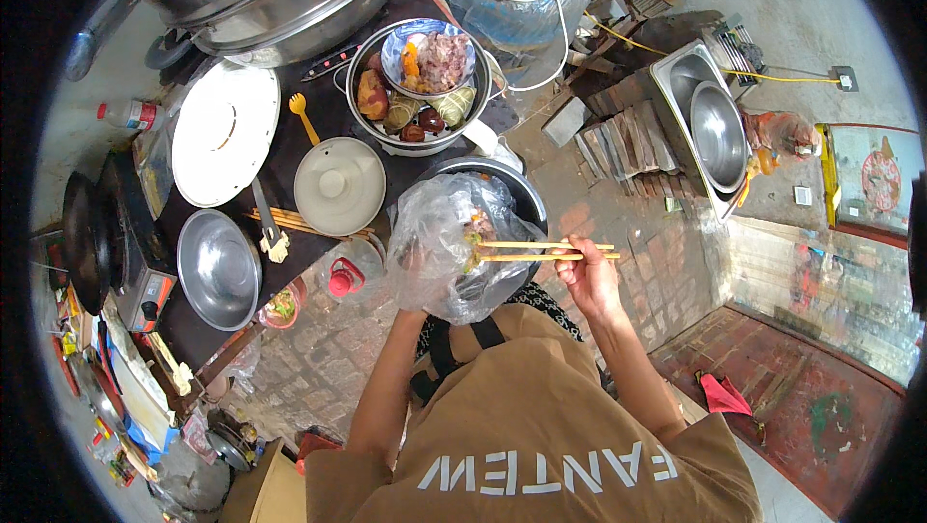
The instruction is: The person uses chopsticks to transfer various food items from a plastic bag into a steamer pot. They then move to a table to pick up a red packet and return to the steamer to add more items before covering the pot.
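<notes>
My right hand [588, 277] grips a pair of wooden chopsticks [547, 250], held level and pointing left. Their tips touch food [474, 244], some of it green, inside a clear plastic bag [434, 219]. Through the film my left hand [414, 269] shows faintly; it holds the bag's left side, and its fingers are mostly hidden. Behind and under the bag sits a dark basin [532, 197] with a pale rim. Beyond it stands a steamer pot [355, 99] holding wrapped dumplings, dark round pieces and a blue-patterned bowl [395, 48] of purplish rice.
The dark table [286, 291] carries a white lid [224, 132], a smaller knobbed lid [340, 186], a yellow fork [303, 117], a spatula [268, 215] and a metal bowl [219, 269]. A plastic jug [347, 273] stands below its edge. Stacked bricks [630, 146] and a sink [688, 67] are right.
</notes>
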Motion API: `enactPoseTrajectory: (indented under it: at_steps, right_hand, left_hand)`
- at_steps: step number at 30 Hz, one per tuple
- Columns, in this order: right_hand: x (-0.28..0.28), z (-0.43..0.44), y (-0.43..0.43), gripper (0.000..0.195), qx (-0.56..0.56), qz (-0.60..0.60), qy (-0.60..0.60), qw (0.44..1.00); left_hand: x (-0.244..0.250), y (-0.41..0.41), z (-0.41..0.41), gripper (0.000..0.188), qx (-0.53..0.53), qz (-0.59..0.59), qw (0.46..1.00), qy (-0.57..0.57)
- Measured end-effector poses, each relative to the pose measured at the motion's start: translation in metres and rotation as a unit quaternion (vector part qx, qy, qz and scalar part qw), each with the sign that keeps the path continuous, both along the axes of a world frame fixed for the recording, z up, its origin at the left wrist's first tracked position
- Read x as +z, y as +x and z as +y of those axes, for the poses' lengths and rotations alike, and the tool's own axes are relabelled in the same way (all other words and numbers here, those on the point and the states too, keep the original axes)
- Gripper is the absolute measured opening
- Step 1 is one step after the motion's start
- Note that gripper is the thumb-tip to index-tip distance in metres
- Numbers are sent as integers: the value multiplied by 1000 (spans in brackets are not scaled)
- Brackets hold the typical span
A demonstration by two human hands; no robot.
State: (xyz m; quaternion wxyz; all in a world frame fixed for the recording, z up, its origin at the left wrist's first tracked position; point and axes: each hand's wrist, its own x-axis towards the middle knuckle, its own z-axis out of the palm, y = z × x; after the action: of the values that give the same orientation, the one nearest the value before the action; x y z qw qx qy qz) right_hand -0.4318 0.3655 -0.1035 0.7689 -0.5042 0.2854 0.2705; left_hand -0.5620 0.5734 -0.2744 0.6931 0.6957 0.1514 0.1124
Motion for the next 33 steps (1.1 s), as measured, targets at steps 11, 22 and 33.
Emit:
enactPoseTrajectory:
  at_steps: [11,22,33]
  right_hand:
    - [2,2,1,18,-26,-15,5,1000]
    - [23,1,8,14,-33,-21,11,999]
    - [78,1,48,11,-76,-65,20,995]
  left_hand:
    - [12,14,5,42,-49,127,976,-168]
    - [65,39,10,13,22,149,869,-472]
    - [155,29,28,40,72,186,908,-369]
